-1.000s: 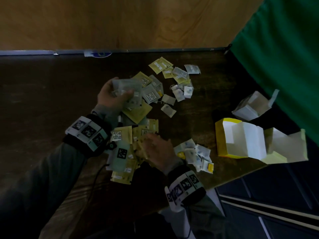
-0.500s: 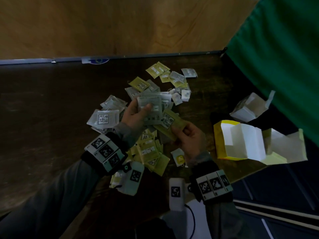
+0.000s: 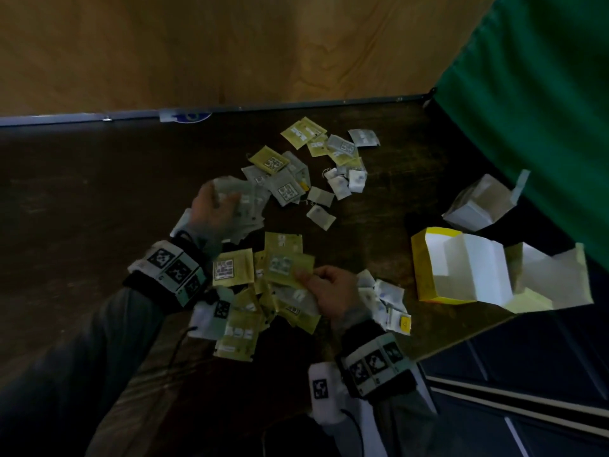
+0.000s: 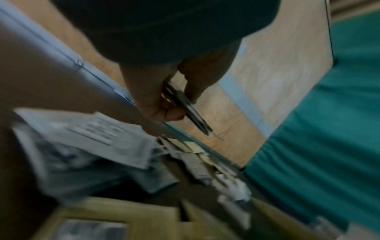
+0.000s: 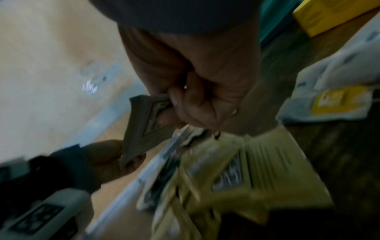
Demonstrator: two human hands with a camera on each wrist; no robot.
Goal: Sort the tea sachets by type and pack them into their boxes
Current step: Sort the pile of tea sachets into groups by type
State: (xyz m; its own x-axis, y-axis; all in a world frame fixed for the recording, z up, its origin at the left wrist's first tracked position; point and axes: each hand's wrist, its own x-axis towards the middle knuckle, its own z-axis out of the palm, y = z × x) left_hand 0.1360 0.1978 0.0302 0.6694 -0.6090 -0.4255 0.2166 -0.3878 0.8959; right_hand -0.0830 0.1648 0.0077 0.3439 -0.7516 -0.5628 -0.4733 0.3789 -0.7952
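A: Where are the sachets?

B: Loose on the dark table (image 3: 82, 199). Grey sachets (image 3: 286, 189) lie at the middle, yellow sachets (image 3: 245, 285) nearer the person, small white bags (image 3: 342, 186) beyond, more white ones (image 3: 387, 296) beside the right wrist.

A: Hands?

B: Left hand (image 3: 214, 214) clasps a thin grey stack (image 4: 186, 107) between thumb and fingers. Right hand (image 3: 333, 291) pinches one yellow sachet (image 3: 290, 267) above the yellow heap.

A: Boxes?

B: The yellow box (image 3: 425, 268) stands open at the right edge, the white box (image 3: 478, 206) behind it, both well apart from the heaps. A green cloth (image 3: 543, 110) hangs over that side; a wooden wall (image 3: 230, 47) backs the table.
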